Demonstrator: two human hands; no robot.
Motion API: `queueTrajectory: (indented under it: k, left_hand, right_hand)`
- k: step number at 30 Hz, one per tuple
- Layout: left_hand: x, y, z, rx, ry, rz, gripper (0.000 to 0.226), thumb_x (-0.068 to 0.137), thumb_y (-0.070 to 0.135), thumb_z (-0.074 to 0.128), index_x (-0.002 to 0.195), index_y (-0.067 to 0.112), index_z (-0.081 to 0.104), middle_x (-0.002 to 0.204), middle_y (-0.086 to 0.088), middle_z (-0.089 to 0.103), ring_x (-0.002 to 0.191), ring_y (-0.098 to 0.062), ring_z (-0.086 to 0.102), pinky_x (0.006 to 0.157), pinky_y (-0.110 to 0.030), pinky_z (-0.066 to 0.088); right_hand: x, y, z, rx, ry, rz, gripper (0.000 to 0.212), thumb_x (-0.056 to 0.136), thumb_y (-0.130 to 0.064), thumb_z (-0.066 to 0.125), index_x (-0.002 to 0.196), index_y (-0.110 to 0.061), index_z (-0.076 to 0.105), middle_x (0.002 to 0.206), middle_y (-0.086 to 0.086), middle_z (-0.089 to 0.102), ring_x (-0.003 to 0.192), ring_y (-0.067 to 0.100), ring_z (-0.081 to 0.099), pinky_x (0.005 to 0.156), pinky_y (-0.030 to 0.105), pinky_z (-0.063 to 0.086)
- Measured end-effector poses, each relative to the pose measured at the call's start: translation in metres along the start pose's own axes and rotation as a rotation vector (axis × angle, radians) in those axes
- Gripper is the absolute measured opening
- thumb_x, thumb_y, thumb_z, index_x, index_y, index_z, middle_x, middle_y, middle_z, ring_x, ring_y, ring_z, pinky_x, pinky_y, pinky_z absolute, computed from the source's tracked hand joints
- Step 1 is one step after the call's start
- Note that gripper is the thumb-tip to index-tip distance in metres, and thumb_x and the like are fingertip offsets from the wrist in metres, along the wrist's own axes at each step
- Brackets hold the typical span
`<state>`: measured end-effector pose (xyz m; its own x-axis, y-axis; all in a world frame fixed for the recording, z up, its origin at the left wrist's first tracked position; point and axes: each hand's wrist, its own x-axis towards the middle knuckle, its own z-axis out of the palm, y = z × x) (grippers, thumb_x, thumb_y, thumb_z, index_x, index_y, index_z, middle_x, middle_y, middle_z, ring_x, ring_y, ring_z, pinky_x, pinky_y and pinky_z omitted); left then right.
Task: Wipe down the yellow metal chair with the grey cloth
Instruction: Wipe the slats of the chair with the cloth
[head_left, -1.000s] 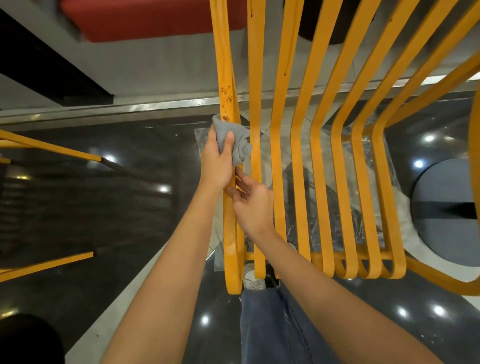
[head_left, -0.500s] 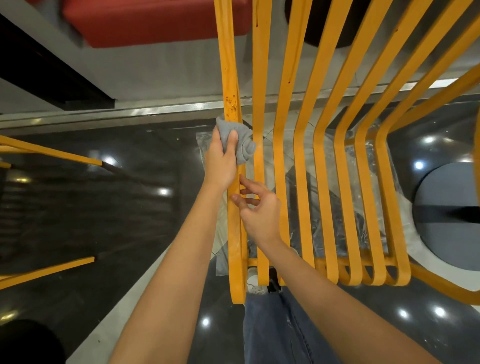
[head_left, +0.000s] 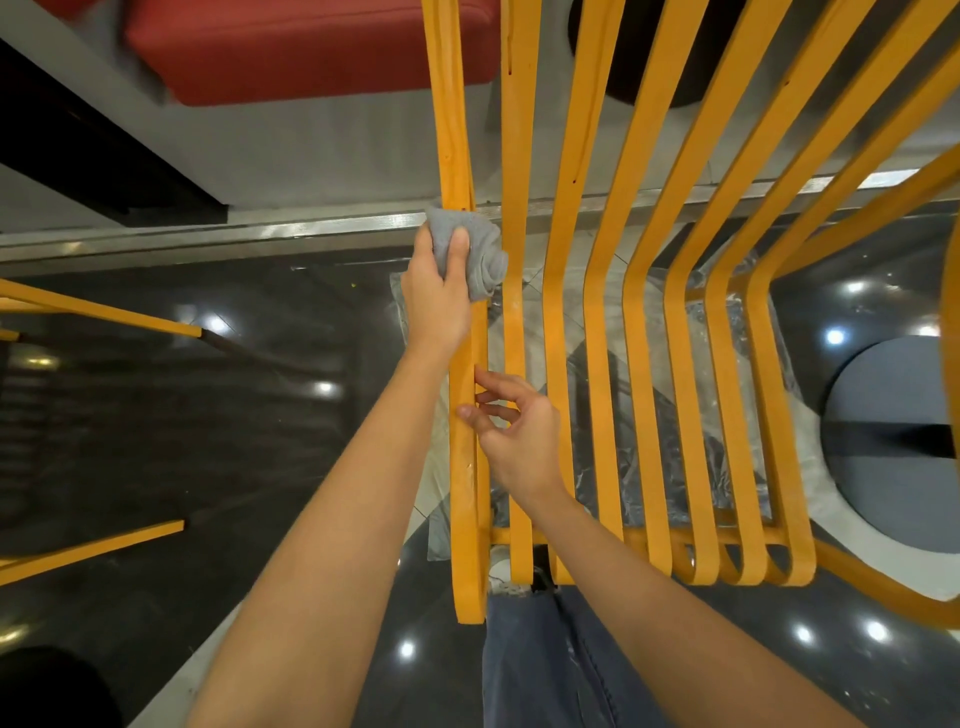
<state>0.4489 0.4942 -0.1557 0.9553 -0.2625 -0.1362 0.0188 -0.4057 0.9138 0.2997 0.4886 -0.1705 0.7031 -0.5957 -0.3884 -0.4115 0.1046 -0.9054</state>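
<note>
The yellow metal chair (head_left: 597, 322) fills the middle and right of the view, its long curved slats running from the top down to a crossbar near my legs. My left hand (head_left: 436, 296) presses a bunched grey cloth (head_left: 480, 249) against the leftmost slat, about halfway up. Below it, my right hand (head_left: 514, 431) pinches the same slat with thumb and fingertips. The cloth wraps partly round the slat's right side.
A second yellow chair's legs (head_left: 104, 312) jut in from the left. Clear plastic sheeting (head_left: 696, 467) lies on the glossy dark floor under the chair. A red seat (head_left: 291, 47) is at the top, and a round grey base (head_left: 893, 447) at the right.
My left hand has slid the cloth slightly further up the leftmost slat. My right hand has shifted a little lower on that slat and stays on it.
</note>
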Motion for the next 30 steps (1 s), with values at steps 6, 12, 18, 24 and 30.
queueTrajectory:
  k: [6,12,18,24,30]
  left_hand:
    - [-0.024,-0.033,-0.023,-0.099,-0.141,-0.085,0.026,0.097,0.037,0.058,0.108,0.014,0.066,0.095,-0.005,0.072,0.091,-0.016,0.069,0.081,-0.039,0.057]
    - [-0.006,-0.009,-0.006,0.029,0.021,-0.044,0.029,0.097,0.036,0.059,0.079,0.012,0.06,0.066,0.009,0.057,0.06,0.0,0.053,0.058,-0.018,0.043]
    - [-0.023,-0.023,-0.021,-0.098,-0.11,-0.049,0.021,0.09,0.031,0.07,0.093,0.01,0.066,0.081,0.001,0.068,0.075,-0.01,0.065,0.065,-0.029,0.055]
    - [-0.005,-0.015,-0.014,-0.017,0.044,-0.095,0.044,0.093,0.041,0.064,0.071,0.003,0.061,0.061,-0.006,0.055,0.058,-0.009,0.048,0.052,-0.028,0.042]
    - [-0.034,-0.025,-0.034,-0.23,-0.235,-0.169,0.021,0.096,0.022,0.063,0.111,0.008,0.067,0.105,-0.019,0.071,0.1,-0.03,0.069,0.087,-0.044,0.057]
  right_hand:
    - [-0.003,-0.002,0.0,-0.024,0.02,-0.032,0.042,0.081,0.002,0.078,0.12,-0.007,0.069,0.116,0.002,0.059,0.088,0.004,0.063,0.079,0.008,0.051]
    - [0.0,-0.002,0.002,-0.007,0.023,-0.021,0.041,0.081,0.004,0.077,0.12,-0.002,0.069,0.116,0.004,0.057,0.093,-0.003,0.06,0.081,0.007,0.051]
    - [0.001,0.001,0.001,-0.008,0.007,-0.035,0.039,0.08,0.005,0.077,0.118,0.0,0.069,0.115,0.003,0.057,0.092,-0.005,0.06,0.08,0.007,0.051]
    - [0.001,0.0,0.002,-0.003,-0.009,-0.017,0.043,0.081,0.004,0.077,0.122,-0.001,0.067,0.116,0.001,0.056,0.091,-0.005,0.06,0.081,0.008,0.052]
    - [0.001,0.0,0.005,0.013,0.015,-0.051,0.032,0.081,0.007,0.075,0.112,0.003,0.07,0.113,0.003,0.055,0.096,0.0,0.06,0.082,0.009,0.052]
